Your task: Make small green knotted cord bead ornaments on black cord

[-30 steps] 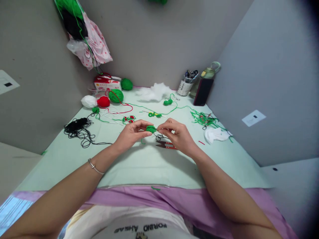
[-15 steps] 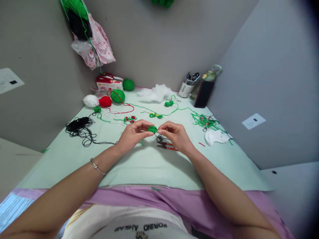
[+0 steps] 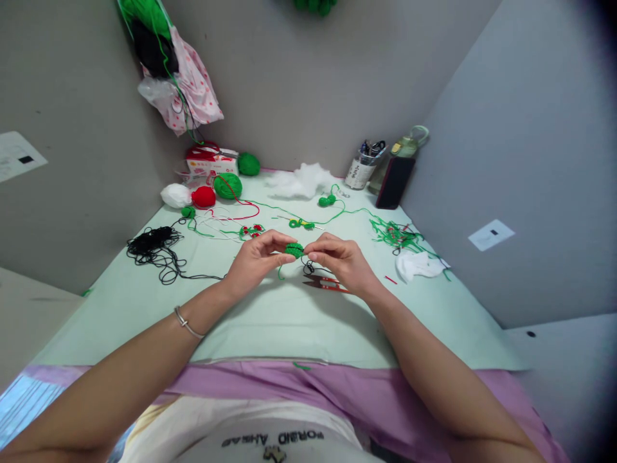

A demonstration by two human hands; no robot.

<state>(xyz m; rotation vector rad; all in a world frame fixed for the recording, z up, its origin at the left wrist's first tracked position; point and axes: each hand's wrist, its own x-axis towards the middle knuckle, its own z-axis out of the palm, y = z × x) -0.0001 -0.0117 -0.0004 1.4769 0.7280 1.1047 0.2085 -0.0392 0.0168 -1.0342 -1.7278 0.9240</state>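
Observation:
A small green crocheted piece (image 3: 294,249) with a black strand across it is pinched between the thumb and fingers of my left hand (image 3: 263,256). My right hand (image 3: 337,258) is closed in a pinch at the piece's right edge; what its fingertips grip is too small to make out. Black yarn (image 3: 308,265) loops down just below the right fingertips. Under that hand lie orange-handled thread snips (image 3: 328,283), their blades pointing left. A short green tail hangs below the piece.
Tangled black yarn (image 3: 153,243) lies at left. Behind are a red yarn ball (image 3: 203,197), a green yarn ball (image 3: 228,186) and white stuffing (image 3: 303,181). At right stand a pen cup (image 3: 360,170) and a phone (image 3: 395,183), with green yarn scraps (image 3: 398,235) nearer.
The green piece has turned slightly between my fingers, showing its black strand more plainly, and its tail has swung a little right. My right hand has shifted slightly.

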